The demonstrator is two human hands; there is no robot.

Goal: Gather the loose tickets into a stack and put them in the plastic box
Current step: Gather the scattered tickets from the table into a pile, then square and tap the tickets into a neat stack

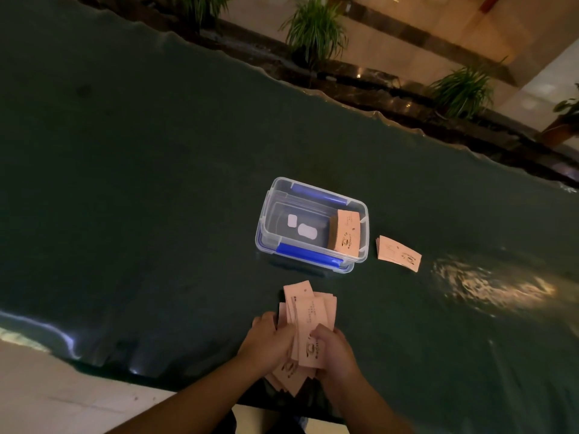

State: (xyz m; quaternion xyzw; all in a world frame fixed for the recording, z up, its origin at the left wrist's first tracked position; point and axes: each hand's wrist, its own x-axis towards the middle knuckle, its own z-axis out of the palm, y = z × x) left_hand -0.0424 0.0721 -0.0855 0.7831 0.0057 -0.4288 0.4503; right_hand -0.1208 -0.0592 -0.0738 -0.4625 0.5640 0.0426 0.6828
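Note:
A ragged bundle of pink tickets (308, 321) sits between both my hands near the table's front edge. My left hand (266, 339) grips its left side and my right hand (335, 349) grips its lower right. More loose tickets (286, 379) fan out below the hands. The clear plastic box (266, 227) with blue clips stands open beyond them, and a neat ticket stack (344, 233) leans at its right end. A small pile of tickets (398, 253) lies on the table just right of the box.
The dark green table (141, 198) has a wavy far edge; potted plants (316, 29) and a dark ledge stand beyond it. A bright light glare (492, 285) marks the surface at right. Pale floor (47, 396) shows at lower left.

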